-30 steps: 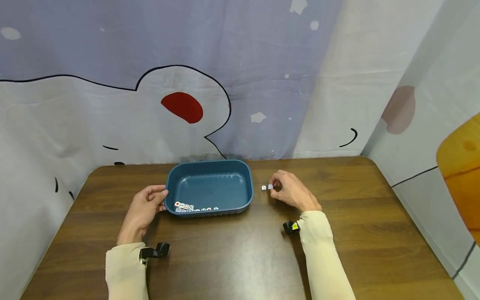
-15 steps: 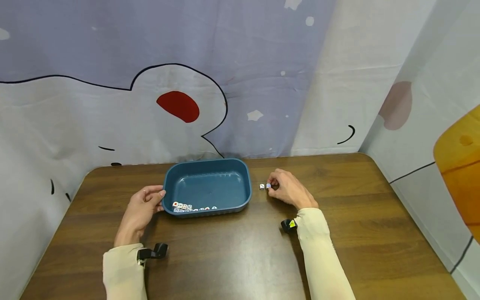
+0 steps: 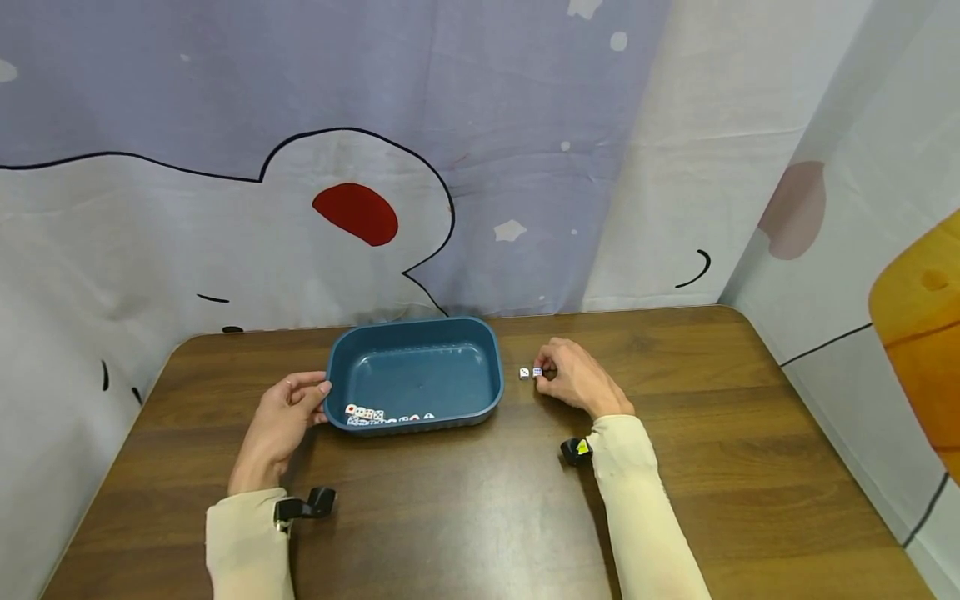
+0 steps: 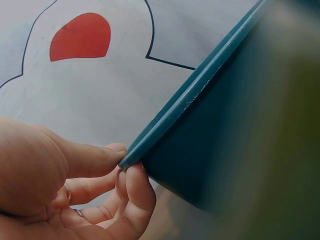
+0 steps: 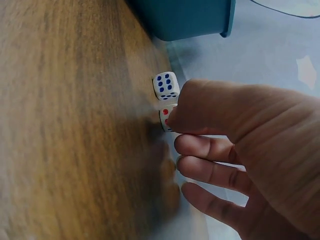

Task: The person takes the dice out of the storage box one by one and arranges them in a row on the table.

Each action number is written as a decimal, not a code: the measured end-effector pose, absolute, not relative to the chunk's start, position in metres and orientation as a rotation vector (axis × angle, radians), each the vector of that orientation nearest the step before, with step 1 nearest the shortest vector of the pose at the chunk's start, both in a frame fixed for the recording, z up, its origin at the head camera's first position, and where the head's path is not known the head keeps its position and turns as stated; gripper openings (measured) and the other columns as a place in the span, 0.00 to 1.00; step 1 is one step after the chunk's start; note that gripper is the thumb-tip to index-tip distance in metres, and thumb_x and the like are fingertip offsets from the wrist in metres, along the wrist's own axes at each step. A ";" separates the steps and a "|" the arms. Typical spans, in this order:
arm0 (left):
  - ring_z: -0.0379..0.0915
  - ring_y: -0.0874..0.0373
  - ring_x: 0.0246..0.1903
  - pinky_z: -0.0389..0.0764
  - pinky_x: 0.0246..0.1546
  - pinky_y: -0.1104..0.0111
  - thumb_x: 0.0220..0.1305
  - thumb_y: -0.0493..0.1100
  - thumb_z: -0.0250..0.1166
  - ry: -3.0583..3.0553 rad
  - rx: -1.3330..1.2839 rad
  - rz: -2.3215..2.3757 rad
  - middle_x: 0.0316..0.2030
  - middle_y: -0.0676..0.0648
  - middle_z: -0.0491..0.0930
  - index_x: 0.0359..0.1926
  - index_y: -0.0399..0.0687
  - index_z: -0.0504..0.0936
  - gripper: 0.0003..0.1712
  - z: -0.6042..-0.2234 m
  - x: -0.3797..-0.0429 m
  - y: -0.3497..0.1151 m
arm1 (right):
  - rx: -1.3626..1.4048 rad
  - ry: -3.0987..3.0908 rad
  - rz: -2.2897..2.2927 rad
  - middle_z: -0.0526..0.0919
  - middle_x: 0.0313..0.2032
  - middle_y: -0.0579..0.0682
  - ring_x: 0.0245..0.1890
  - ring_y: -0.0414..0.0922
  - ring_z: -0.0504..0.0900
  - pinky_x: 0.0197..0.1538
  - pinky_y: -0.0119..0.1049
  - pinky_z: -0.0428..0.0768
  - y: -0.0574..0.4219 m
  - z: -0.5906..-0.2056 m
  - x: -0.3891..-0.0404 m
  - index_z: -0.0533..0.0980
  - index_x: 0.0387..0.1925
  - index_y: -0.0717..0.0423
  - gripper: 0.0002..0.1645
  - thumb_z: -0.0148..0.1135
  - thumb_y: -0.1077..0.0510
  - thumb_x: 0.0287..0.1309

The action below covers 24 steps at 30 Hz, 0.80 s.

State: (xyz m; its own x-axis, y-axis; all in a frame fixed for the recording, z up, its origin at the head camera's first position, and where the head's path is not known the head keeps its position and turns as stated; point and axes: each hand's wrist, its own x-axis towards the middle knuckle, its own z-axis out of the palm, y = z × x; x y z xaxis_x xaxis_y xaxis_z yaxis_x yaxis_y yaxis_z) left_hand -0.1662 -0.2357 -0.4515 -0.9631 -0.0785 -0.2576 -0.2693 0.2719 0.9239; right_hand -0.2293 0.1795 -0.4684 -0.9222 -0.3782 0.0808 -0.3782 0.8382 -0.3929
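My left hand [image 3: 281,421] pinches the left rim of a dark blue rectangular tub [image 3: 420,375], thumb on top and fingers beneath in the left wrist view. Several small white dice [image 3: 365,412] lie in the tub along its near side. To the right of the tub, my right hand [image 3: 581,379] pinches a white die [image 5: 166,117] with red dots on one side, partly hidden by the thumb. Just beside it, on the tub's side, another white die [image 5: 166,86] shows blue dots and sits on the wooden table. The two dice stand very close together.
The brown wooden table [image 3: 442,508] reaches back to a printed curtain [image 3: 525,167]. A second curtain surface [image 3: 847,292] borders the right side. Black camera mounts sit on both wrists, the left one [image 3: 307,504] above the table.
The head view has shifted slightly. Both hands keep their holds on the tub's rim and the die, with hardly any visible movement against the table.
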 end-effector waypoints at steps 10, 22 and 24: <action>0.74 0.65 0.32 0.82 0.37 0.75 0.72 0.48 0.54 2.370 -0.329 1.777 0.38 0.51 0.78 0.63 0.37 0.67 0.26 -0.452 -0.166 -0.235 | -0.612 3.010 -0.636 0.77 0.31 0.45 0.34 0.41 0.74 0.40 0.35 0.75 0.180 -0.469 -0.230 0.79 0.32 0.52 0.08 0.67 0.61 0.46; 0.74 0.64 0.33 0.82 0.38 0.73 0.71 0.49 0.54 2.377 -0.335 1.764 0.38 0.51 0.78 0.64 0.37 0.67 0.27 -0.450 -0.166 -0.235 | -0.639 2.989 -0.727 0.79 0.32 0.47 0.34 0.40 0.76 0.41 0.35 0.76 0.182 -0.470 -0.230 0.79 0.35 0.54 0.11 0.69 0.62 0.45; 0.74 0.64 0.33 0.82 0.38 0.74 0.72 0.49 0.54 2.379 -0.335 1.759 0.38 0.51 0.78 0.64 0.37 0.67 0.27 -0.450 -0.166 -0.235 | -0.632 2.984 -0.732 0.79 0.32 0.47 0.34 0.41 0.76 0.41 0.35 0.77 0.182 -0.470 -0.230 0.79 0.35 0.54 0.11 0.70 0.62 0.45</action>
